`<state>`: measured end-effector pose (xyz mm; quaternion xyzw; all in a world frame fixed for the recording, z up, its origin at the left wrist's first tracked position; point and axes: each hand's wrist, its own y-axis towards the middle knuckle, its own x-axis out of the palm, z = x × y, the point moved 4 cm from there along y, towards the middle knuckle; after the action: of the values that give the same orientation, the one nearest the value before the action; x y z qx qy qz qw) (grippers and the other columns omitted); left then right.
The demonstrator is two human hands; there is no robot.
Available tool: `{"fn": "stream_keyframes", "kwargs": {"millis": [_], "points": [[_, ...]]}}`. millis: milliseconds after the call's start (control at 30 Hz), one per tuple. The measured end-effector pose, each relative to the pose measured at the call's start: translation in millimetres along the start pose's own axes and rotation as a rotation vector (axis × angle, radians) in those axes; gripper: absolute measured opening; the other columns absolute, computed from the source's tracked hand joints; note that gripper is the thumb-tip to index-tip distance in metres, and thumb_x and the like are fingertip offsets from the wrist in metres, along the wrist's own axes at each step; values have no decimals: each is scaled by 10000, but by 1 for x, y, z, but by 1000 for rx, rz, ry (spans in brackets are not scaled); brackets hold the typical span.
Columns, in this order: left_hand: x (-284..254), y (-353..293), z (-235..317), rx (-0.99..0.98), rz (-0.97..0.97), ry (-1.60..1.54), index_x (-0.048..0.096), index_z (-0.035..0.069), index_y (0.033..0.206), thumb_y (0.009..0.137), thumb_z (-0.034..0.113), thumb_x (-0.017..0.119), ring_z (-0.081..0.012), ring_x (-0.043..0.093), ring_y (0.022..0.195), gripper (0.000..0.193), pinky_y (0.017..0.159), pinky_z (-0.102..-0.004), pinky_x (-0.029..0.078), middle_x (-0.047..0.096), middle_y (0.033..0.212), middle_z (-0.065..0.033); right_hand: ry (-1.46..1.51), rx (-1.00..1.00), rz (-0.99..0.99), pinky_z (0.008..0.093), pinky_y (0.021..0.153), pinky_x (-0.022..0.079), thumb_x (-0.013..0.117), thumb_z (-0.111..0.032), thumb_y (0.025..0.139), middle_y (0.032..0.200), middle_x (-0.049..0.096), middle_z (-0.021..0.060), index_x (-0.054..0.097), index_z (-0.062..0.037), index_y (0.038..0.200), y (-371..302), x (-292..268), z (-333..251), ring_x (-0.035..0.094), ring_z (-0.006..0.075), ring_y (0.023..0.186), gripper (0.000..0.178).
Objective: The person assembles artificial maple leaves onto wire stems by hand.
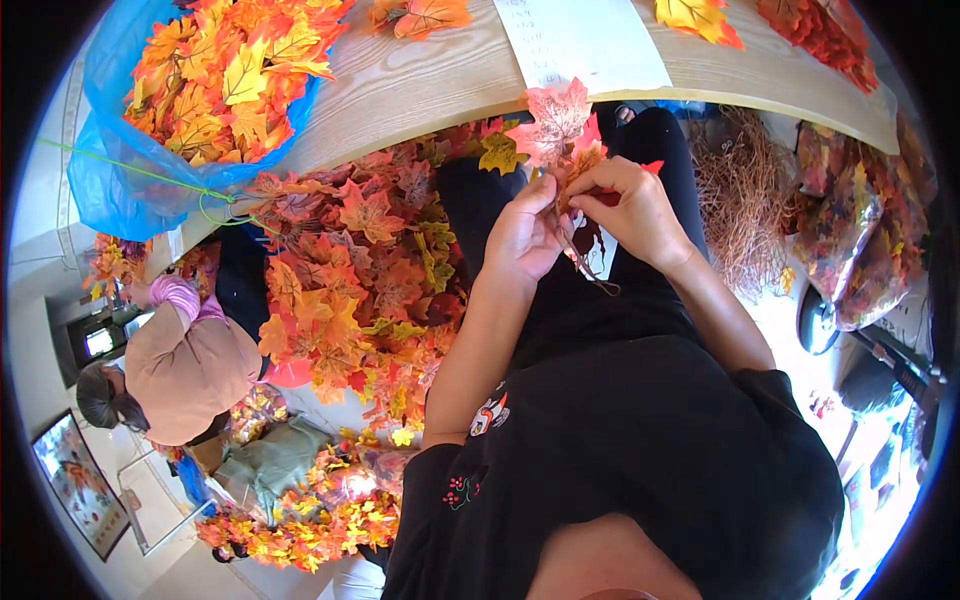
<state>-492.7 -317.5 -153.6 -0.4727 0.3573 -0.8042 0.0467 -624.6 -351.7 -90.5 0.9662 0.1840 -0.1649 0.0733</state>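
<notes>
A spray of artificial leaves [553,125] is held over the dark trousers [468,205]; its stem is gripped by the left hand [528,232] and pinched by the fingertips of the right hand [635,215]. Heaped leaves [365,270] are seen to the left, brown twigs [740,200] to the right. Beyond, a paper sheet [590,45] is laid on the wooden table [430,75], near a leaf-filled blue bag [120,175]. Farther left, a co-worker [190,370] is seen.
</notes>
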Motion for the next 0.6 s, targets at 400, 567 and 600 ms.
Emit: {"fn": "stream_keyframes", "kwargs": {"millis": [400,567,600], "points": [[-17,-16,11,69,122,17,551,102,1072,872,133,526,-103,572,779,203,586,-220,461,607,933,-21,-112,-87,-145,328,643,485,657,-69,709,711,630,144,644,-9,765,10,10,3,615,235,662,83],[-12,-13,10,-10,9,-141,561,75,1054,870,147,546,-97,567,748,198,554,-196,480,602,908,-22,284,199,-211,241,692,493,639,2,751,777,659,75,640,33,806,2,25,19,627,107,749,64],[-12,-13,10,-10,13,-141,561,75,1054,870,147,546,-97,567,748,198,554,-196,480,602,908,-22,304,174,-166,241,706,496,633,17,749,792,658,81,637,35,818,1,23,15,627,110,754,71]]}}
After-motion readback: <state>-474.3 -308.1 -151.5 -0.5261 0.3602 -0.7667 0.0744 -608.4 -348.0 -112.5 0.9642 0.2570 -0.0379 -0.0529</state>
